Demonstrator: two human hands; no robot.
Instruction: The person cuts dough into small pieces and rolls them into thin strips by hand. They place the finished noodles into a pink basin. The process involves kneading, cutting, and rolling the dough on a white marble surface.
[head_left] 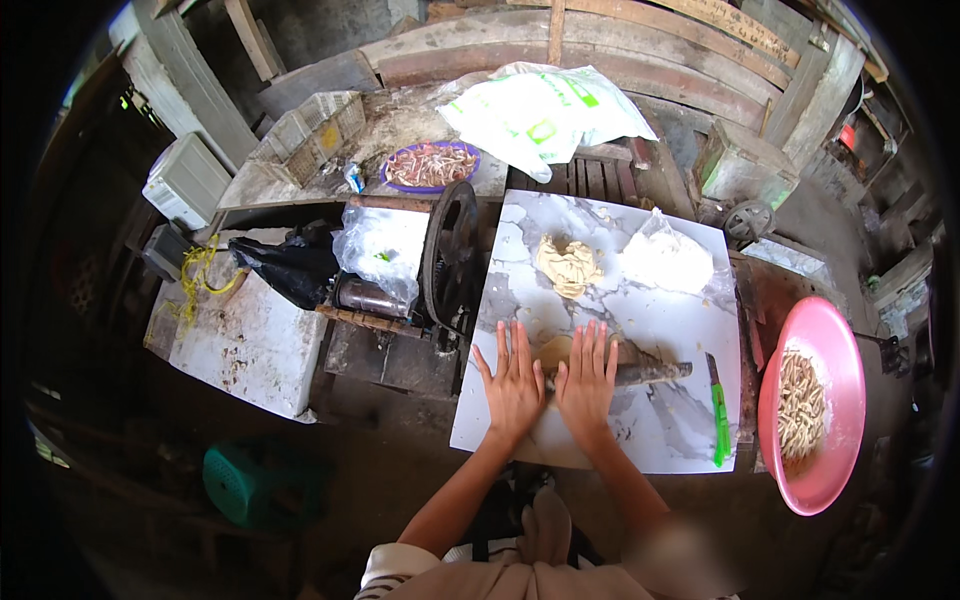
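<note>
My left hand (513,385) and my right hand (587,380) lie side by side, palms down with fingers stretched forward, on a dark rolling pin (650,373). The pin's right end sticks out past my right hand; its middle is mostly covered. Under and just beyond it, a flat piece of dough (553,350) shows between my hands. Farther back on the marbled board (640,430) sits a crumpled lump of dough (568,266). To its right is a clear plastic bag of white powder (667,257). A green-handled knife (719,420) lies near the board's right edge.
A pink basin (845,400) of pale strips stands at right. Left of the board is a machine with a large wheel (452,255). Behind are a purple-rimmed dish (432,187) of reddish strips, a white sack (545,110) and a plastic crate (310,135). A green stool (235,485) stands lower left.
</note>
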